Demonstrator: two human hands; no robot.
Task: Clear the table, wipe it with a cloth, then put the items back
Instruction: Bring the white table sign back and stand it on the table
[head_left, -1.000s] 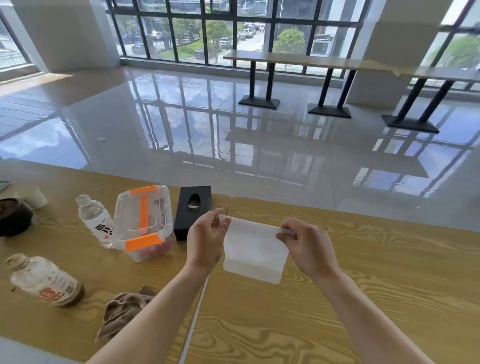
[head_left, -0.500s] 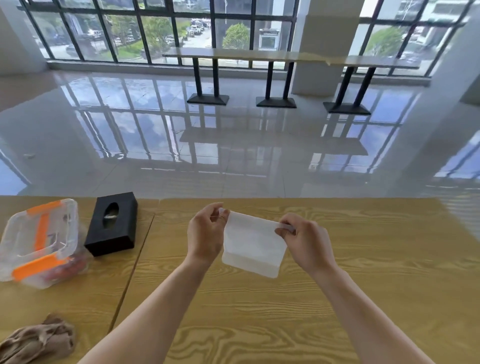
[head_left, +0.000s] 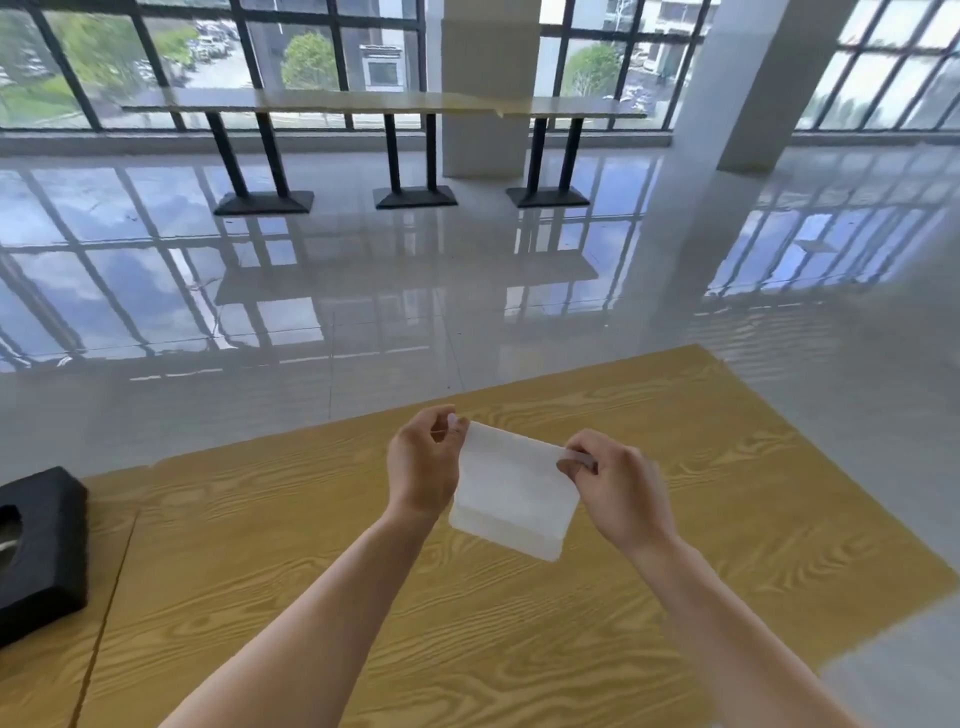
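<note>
Wood-grain table (head_left: 675, 545) | I see left hand (head_left: 423, 467) and right hand (head_left: 621, 491) each pinching a top corner of the white cloth (head_left: 511, 499) | black tissue box (head_left: 41, 545) at 9 o'clock

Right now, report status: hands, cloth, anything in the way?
Left hand, right hand pinch top corners of white cloth. Held over wooden table. Black tissue box far left, apart.

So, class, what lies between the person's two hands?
In the head view, a white cloth, pinched at its top corners by the left hand and right hand.
</note>
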